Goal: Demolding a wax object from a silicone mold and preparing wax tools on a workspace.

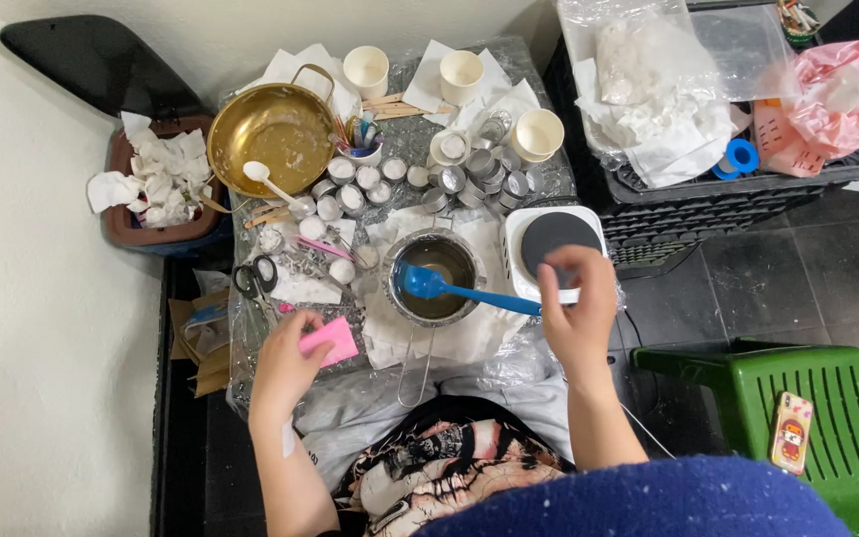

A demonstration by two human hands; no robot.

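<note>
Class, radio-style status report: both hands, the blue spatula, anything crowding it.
Right hand grips blue spatula, blade inside small metal pot. Left hand holds pink card. Hot plate close beside pot.

Blue spatula (454, 290); pink block (330, 340); gold pan (272, 134); green stool (807, 398).

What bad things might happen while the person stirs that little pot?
The right hand stirs with a blue spatula in a small pot crowded by little tins; a hard stir might slop liquid over. The hotplate sits right beside that hand, so a burn seems possible if it is on. The left hand holds a pink block, not the pot.
</note>
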